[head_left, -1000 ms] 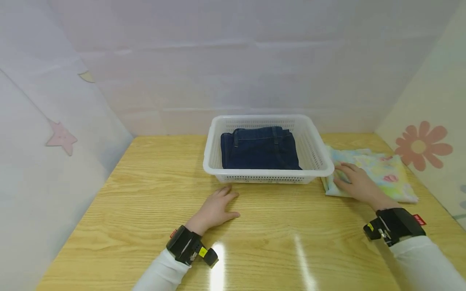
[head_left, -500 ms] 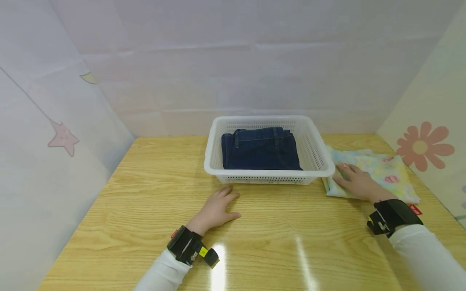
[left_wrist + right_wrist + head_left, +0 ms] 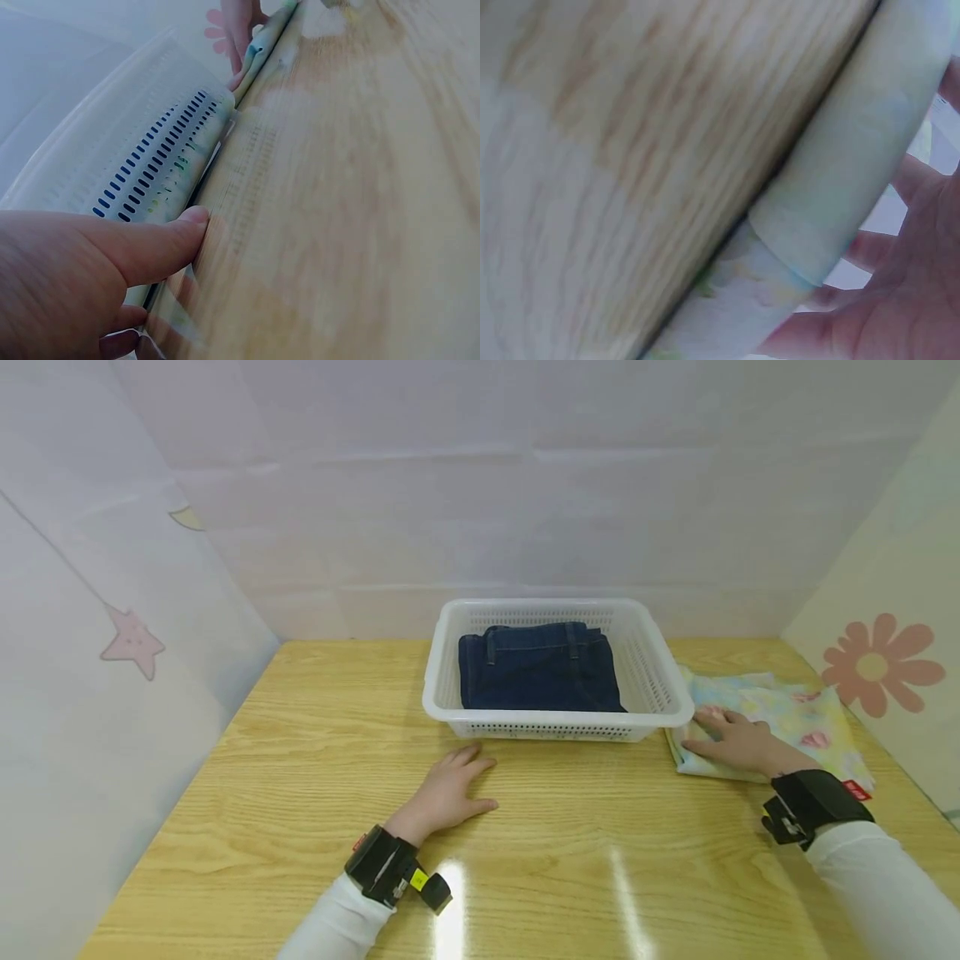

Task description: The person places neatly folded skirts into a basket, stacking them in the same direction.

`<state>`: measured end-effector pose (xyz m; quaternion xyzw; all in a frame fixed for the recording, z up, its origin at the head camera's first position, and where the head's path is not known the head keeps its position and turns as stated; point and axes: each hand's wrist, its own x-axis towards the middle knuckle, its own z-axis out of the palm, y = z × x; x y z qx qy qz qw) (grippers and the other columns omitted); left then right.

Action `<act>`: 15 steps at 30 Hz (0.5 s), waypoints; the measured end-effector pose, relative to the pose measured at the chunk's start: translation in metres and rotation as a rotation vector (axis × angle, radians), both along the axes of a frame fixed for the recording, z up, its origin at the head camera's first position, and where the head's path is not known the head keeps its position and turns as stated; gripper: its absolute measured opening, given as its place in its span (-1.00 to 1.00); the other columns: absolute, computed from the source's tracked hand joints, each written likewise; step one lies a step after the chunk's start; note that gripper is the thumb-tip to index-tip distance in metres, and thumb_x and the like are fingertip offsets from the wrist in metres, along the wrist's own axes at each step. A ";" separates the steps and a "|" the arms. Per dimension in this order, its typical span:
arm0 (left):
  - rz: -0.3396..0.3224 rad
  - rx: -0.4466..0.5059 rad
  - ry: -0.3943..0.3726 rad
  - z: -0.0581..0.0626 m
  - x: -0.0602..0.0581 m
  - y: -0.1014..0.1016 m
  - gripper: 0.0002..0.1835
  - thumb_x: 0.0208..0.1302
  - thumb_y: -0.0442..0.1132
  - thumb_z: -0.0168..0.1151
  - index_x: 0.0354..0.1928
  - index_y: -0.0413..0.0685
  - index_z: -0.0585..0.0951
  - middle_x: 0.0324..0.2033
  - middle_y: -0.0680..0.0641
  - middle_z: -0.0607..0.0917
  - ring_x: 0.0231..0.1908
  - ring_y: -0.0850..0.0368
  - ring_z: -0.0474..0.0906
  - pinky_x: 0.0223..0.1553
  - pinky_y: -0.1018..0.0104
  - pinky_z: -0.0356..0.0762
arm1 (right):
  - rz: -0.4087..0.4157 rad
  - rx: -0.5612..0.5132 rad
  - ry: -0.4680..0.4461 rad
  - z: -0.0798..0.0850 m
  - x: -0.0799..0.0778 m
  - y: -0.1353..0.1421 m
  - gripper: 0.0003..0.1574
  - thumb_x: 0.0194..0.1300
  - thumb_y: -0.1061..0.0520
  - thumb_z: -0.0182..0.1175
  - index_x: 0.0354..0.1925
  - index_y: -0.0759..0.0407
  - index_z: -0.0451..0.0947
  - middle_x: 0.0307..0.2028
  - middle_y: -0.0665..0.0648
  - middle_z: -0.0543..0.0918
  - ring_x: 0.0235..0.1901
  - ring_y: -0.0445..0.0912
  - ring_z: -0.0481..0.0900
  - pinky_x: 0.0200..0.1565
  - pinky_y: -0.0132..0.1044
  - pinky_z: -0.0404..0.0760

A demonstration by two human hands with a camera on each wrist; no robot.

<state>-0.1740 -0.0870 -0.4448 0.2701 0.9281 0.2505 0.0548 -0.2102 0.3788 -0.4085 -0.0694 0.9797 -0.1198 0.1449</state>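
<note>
At lower centre, the left hand (image 3: pixel 441 793) lay with fingers apart. At right, the right hand (image 3: pixel 738 746), fingers apart, touched the floral cloth (image 3: pixel 795 714), whose long axis sloped down rightward; it sat slightly lower than 0.5 s earlier.

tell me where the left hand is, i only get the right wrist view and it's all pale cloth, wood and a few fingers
Observer: The left hand rests on the wooden table, just on the near side of a white basket.
Operator: anything in that basket
Observer: Yes, folded dark blue jeans lie inside it.
Operator: ok and what's on its right
Observer: The pastel cloth lies folded on the table beside the basket's right end, with the right hand resting on it.
</note>
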 end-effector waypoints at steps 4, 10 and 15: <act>0.003 0.003 -0.007 0.001 0.000 0.000 -0.34 0.25 -0.07 0.46 0.36 -0.15 0.54 0.46 -0.39 0.38 0.45 -0.39 0.30 0.39 -0.37 0.31 | 0.006 -0.017 -0.021 0.006 0.011 -0.002 0.12 0.47 -0.39 0.05 0.47 0.51 0.14 0.36 0.78 0.14 0.31 0.68 0.07 0.18 0.73 -0.03; -0.005 -0.010 -0.007 0.002 0.000 0.000 -0.34 0.26 -0.07 0.45 0.36 -0.14 0.53 0.46 -0.38 0.38 0.46 -0.39 0.30 0.38 -0.38 0.31 | -0.012 -0.054 -0.080 0.010 0.034 -0.002 0.17 0.40 -0.39 0.16 0.47 0.50 0.12 0.28 0.82 0.11 0.24 0.65 0.07 0.09 0.64 0.05; -0.008 -0.027 0.005 0.003 -0.001 0.000 -0.33 0.26 -0.06 0.45 0.36 -0.14 0.53 0.46 -0.37 0.39 0.45 -0.38 0.31 0.39 -0.37 0.31 | 0.039 -0.037 -0.081 0.014 0.049 0.000 0.09 0.37 -0.33 0.24 0.43 0.46 0.20 0.21 0.78 0.21 0.18 0.59 0.16 -0.02 0.55 0.20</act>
